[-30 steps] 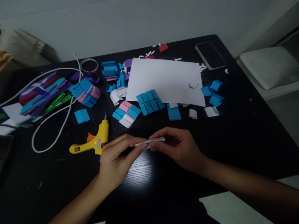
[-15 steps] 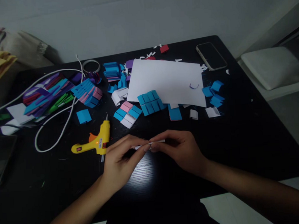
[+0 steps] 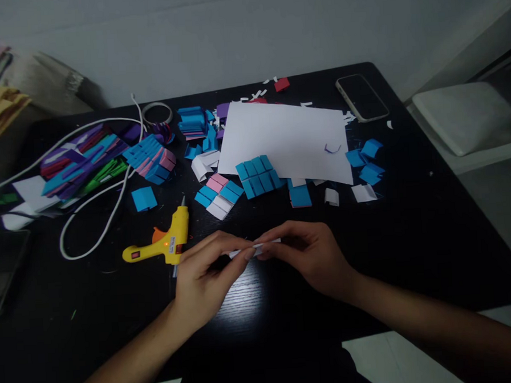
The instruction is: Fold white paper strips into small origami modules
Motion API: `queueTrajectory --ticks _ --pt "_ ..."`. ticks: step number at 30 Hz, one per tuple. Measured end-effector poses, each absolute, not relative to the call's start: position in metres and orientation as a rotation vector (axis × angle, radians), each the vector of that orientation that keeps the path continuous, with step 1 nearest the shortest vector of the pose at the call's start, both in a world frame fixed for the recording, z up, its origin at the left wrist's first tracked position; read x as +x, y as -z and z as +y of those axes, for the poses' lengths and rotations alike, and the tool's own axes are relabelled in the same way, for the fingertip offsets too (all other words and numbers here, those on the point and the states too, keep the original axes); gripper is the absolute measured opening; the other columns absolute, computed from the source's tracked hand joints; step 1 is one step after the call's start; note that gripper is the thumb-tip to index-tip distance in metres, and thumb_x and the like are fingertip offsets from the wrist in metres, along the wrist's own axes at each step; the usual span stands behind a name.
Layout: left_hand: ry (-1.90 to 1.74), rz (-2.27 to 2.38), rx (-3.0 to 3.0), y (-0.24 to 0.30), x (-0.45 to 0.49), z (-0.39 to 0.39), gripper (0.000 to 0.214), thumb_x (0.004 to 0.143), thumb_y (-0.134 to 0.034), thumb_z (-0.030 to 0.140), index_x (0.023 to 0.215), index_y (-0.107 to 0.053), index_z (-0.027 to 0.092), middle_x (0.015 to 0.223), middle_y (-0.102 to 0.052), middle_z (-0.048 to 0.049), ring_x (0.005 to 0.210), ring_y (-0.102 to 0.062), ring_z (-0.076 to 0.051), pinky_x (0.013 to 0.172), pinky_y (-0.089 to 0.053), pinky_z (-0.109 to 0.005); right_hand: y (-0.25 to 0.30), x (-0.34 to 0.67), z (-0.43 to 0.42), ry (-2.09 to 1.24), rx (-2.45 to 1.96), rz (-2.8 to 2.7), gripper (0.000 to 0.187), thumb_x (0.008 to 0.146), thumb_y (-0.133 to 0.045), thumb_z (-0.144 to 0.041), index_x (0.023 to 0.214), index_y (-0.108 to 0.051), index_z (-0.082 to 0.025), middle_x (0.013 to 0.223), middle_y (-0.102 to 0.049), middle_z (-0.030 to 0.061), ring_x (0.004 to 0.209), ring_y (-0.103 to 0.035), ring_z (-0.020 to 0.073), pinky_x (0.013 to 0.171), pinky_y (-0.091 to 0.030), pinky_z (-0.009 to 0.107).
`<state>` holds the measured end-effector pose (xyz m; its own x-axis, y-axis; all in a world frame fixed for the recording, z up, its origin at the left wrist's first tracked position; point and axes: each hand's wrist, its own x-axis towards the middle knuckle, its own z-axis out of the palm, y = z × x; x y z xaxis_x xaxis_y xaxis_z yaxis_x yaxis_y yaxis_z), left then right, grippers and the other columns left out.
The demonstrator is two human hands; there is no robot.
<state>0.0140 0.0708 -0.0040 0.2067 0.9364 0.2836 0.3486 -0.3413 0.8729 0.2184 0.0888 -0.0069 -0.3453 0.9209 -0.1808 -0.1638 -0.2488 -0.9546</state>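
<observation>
Between the fingertips of both hands is a small strip of white paper (image 3: 258, 249), seen nearly edge-on and partly covered by the fingers. My left hand (image 3: 206, 271) pinches its left part, thumb below and forefinger above. My right hand (image 3: 312, 254) pinches the right part in the same way. Just left of my left hand lies a yellow glue gun (image 3: 178, 232), its small orange light lit. Beyond the hands sit a blue, pink and white folded-paper piece (image 3: 219, 196) and a blue folded-paper block (image 3: 259, 177).
A white sheet (image 3: 282, 136) lies across the middle back of the black table, with paper scraps around it. A smartphone (image 3: 362, 97) rests at the back right. On the left, a white cable (image 3: 111, 213) loops past piles of coloured paper strips (image 3: 80, 160). A blue paper square (image 3: 144, 198) lies near the cable.
Hardly anything differs. Both hands keep their pinch on the white paper strip, with only a slight shift of the fingers.
</observation>
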Motion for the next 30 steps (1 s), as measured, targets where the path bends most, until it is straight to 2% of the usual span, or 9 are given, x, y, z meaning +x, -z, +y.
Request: queueTrajectory --ticks 7,13,18,25,30 --pt "-1.129 1.257 1.779 0.0052 0.0135 0.072 0.008 0.091 -0.071 0.012 0.093 -0.075 0.019 0.08 -0.075 -0.0019 0.072 -0.069 -0.014 0.065 -0.055 -0.027 0.0007 0.2219 0.0909 -1.81 -0.966 -1.156 0.02 0.096 -0.067 -0.033 0.109 -0.08 -0.024 0.108 -0.08 0.0063 0.099 -0.077 0.0212 0.09 -0.064 0.036" --pt "-1.13 1.241 1.768 0.0054 0.0144 0.0719 0.01 0.09 -0.072 0.011 0.094 -0.075 0.019 0.08 -0.074 -0.0015 0.073 -0.069 -0.013 0.066 -0.055 -0.026 0.007 0.2185 0.0898 -1.721 -1.07 -1.138 0.013 0.084 -0.083 -0.028 0.095 -0.079 -0.021 0.089 -0.08 0.0034 0.079 -0.077 0.0162 0.077 -0.065 0.028" --pt "-1.115 1.297 1.757 0.0045 0.0122 0.0719 0.007 0.09 -0.072 0.014 0.093 -0.075 0.019 0.08 -0.074 -0.0007 0.068 -0.068 -0.012 0.062 -0.053 -0.024 0.0075 0.2188 0.0922 -1.637 -1.102 -1.184 0.01 0.087 -0.079 -0.03 0.094 -0.08 -0.023 0.091 -0.08 0.0034 0.082 -0.077 0.0173 0.08 -0.065 0.031" --pt "-1.077 1.346 1.713 0.0058 0.0073 0.0768 0.005 0.091 -0.071 0.018 0.092 -0.076 0.021 0.08 -0.074 -0.0008 0.066 -0.066 -0.011 0.061 -0.051 -0.024 0.0052 0.2202 0.096 -1.619 -1.139 -1.128 0.016 0.082 -0.084 -0.036 0.09 -0.08 -0.022 0.087 -0.079 0.003 0.08 -0.077 0.0187 0.077 -0.068 0.033" --pt "-1.099 1.342 1.7 0.0063 0.006 0.0771 0.005 0.091 -0.072 0.017 0.092 -0.075 0.022 0.081 -0.074 0.0018 0.067 -0.066 -0.009 0.062 -0.051 -0.021 0.0054 0.2207 0.0965 -1.596 -1.142 -1.131 0.011 0.085 -0.081 -0.032 0.09 -0.08 -0.022 0.087 -0.079 0.0029 0.079 -0.077 0.0175 0.077 -0.068 0.031"
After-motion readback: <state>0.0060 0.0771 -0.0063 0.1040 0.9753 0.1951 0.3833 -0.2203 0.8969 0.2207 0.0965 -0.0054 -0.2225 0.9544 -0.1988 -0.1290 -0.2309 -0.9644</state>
